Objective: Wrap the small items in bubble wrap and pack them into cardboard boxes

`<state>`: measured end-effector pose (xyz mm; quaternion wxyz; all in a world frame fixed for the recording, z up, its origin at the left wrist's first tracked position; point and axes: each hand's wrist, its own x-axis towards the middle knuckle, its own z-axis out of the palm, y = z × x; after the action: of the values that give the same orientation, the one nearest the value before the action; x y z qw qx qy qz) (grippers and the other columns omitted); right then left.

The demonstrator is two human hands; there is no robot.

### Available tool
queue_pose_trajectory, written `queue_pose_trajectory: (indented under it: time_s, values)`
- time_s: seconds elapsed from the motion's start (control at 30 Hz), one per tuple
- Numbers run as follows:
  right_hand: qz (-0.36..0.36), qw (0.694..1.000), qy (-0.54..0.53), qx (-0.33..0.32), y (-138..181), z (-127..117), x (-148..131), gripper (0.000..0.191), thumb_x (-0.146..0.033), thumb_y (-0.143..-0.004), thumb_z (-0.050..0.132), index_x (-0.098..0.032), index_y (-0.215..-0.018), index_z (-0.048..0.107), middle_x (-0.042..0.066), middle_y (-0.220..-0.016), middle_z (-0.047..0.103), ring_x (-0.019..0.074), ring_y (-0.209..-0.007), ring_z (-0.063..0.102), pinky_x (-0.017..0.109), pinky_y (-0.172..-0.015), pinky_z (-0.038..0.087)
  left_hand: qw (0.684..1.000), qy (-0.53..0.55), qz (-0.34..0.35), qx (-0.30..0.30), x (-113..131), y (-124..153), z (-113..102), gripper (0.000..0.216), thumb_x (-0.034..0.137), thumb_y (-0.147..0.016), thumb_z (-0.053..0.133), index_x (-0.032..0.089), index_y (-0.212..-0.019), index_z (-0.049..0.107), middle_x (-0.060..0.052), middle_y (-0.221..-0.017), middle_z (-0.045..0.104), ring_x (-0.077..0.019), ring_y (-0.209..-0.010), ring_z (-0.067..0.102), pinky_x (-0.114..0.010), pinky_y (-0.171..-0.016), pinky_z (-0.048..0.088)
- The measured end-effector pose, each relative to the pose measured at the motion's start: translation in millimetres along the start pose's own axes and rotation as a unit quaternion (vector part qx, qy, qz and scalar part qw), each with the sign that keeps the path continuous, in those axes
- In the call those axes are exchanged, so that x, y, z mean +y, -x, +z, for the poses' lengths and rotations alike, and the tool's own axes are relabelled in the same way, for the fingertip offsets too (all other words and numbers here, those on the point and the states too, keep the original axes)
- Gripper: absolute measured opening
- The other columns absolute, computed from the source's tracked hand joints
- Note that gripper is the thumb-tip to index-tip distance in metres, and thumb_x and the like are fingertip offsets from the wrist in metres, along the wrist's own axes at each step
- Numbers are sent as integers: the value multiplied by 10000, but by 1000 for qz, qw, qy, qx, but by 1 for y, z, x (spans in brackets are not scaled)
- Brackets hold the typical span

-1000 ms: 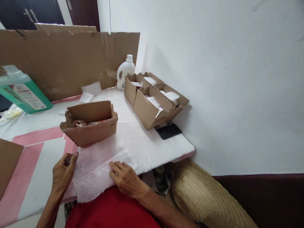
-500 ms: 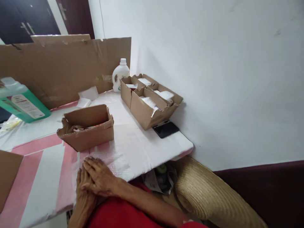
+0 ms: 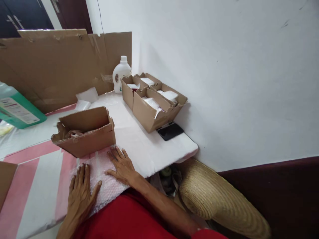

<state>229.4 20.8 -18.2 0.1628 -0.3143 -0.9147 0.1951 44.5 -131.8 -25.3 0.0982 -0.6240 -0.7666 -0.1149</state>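
Here's the worktop [image 3: 147,152], covered in white and pink, running up against a white wall [image 3: 224,73] on the right. A tall cardboard panel [image 3: 59,66] stands along the back, with dark doors [image 3: 71,16] beyond it.

At the near edge, a sheet of bubble wrap [image 3: 109,191] lies flat, just in front of an open cardboard box [image 3: 87,144]. Both palms are down on it: the left hand [image 3: 79,194] on its left side, the right hand [image 3: 122,169] further up on the right. The fingers [image 3: 81,174] are straight and opened out, thumbs out wide towards each other, pressing on the wrap and gripping nothing.

Both hands point away from the body. The wrap's near edge slants along the worktop's edge, rising to the right; with its sides covered, its long axis can't be told. The box runs lengthwise from left to right, mouth up, its contents mostly hidden behind the front wall.

Over to the right, four open boxes [image 3: 144,116] stand grouped beside a black phone [image 3: 170,131], the white bottle [image 3: 122,74] partly behind them. A green jug [image 3: 21,111] is cut off at left, and the clutter under the worktop is too dark to make out.
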Motion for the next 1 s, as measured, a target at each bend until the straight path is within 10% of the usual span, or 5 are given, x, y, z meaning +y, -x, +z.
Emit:
queue_pose_trajectory:
  time_s: [0.27, 0.7, 1.0]
  values:
    - [-5, 1000, 27, -10, -12, -9, -1, 792, -701, -956, 479, -180, -1547, 397, 150, -1622, 383, 354, -1520, 273, 609, -1209, 228, 995, 33, -52, -79, -15, -56, -28, 654, 581, -966, 341, 135, -1413, 511, -180, -1309, 644, -348, -1177, 602, -502, -994, 451]
    - [31, 995, 91, -16, -55, -42, 15, 659, -580, -995, 519, -230, -1540, 400, 150, -1377, 598, 330, -1202, 536, 505, -953, 472, 990, 95, -53, -89, -21, -119, -19, 538, 562, -963, 377, 198, -1319, 550, -142, -1261, 615, -335, -1144, 582, -506, -967, 453]
    - [-104, 993, 62, -10, -12, -20, 3, 707, -588, -992, 522, -182, -1554, 383, 146, -1611, 402, 291, -1525, 289, 513, -1235, 252, 991, 68, 113, -6, -5, -57, -2, 627, 519, -985, 410, 158, -1497, 446, -182, -1522, 512, -328, -1396, 478, -480, -1120, 392]
